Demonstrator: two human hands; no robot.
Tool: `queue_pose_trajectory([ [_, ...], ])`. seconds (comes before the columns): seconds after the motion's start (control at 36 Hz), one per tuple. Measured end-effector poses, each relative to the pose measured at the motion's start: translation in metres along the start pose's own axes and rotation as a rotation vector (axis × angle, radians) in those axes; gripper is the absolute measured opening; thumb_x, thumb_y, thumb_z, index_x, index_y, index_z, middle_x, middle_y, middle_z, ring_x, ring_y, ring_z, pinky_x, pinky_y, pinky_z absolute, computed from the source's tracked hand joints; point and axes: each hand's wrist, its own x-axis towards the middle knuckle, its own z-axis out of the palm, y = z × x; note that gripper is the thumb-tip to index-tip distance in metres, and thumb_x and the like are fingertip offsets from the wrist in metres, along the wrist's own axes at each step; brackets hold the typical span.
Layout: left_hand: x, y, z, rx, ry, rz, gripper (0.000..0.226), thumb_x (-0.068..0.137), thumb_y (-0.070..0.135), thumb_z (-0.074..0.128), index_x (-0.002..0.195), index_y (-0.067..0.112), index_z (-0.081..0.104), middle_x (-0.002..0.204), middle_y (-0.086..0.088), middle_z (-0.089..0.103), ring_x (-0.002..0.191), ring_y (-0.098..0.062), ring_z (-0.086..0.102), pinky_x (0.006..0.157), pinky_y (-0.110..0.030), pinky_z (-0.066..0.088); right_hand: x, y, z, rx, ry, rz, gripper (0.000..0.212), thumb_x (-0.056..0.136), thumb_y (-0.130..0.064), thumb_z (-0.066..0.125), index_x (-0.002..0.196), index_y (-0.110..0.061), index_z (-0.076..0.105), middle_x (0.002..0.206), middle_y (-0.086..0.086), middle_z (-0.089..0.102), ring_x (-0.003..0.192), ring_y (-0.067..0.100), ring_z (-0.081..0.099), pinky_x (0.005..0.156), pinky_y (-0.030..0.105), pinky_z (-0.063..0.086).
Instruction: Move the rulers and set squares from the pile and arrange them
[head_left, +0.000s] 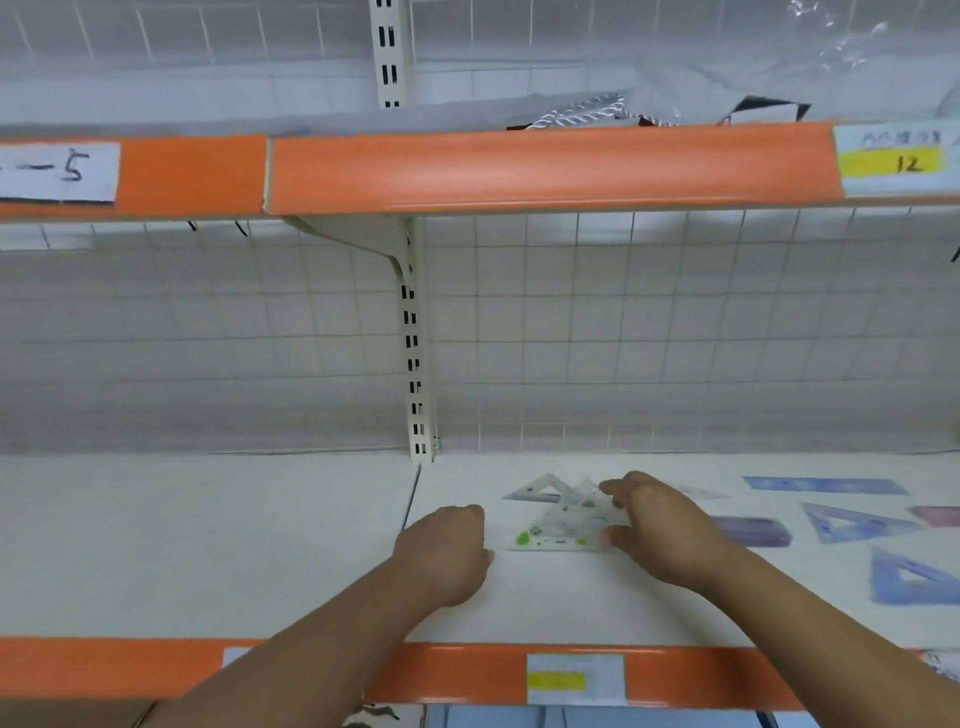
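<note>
Clear set square (563, 526) in R hand (661, 527); L hand (442, 552) fisted, prob. empty; tag (891, 163) "12".

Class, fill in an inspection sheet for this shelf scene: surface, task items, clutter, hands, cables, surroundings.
Surface: white shelf, flat.
Job's things: green-printed set square overlaps a plain clear set square at centre; blue ruler, purple ruler and blue set squares lie apart at right.
Clutter: plastic wrapping on the upper shelf.
Hands: left hand rests on the shelf, fingers curled, nothing visible in it; right hand pinches the green-printed set square.
Cables: nothing seen.
Surroundings: wire-grid back panel, orange shelf edge, price label.
</note>
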Motion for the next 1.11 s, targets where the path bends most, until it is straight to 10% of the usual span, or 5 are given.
queue_pose_trajectory([
  [0.44,0.051,-0.003,0.010,-0.007,-0.020,0.057,0.035,0.101,0.029,0.039,0.132,0.014,0.044,0.131,-0.005,0.053,0.119,-0.023,0.051,0.093,-0.034,0.043,0.046,0.003,0.016,-0.012,-0.017,0.070,0.031,0.089,-0.029,0.059,0.116,-0.013,0.057,0.114,0.003,0.055,0.103,0.021,0.056,0.088,0.032,0.047],
  [1.11,0.069,-0.012,0.003,-0.073,0.013,-0.124,0.039,0.100,0.036,0.039,0.132,0.015,0.044,0.123,-0.002,0.058,0.113,-0.021,0.055,0.093,-0.033,0.047,0.112,0.009,0.050,-0.087,-0.187,0.058,0.027,0.082,-0.019,0.050,0.062,-0.019,0.031,0.078,-0.002,0.041,0.079,0.018,0.047,0.057,0.024,0.035],
])
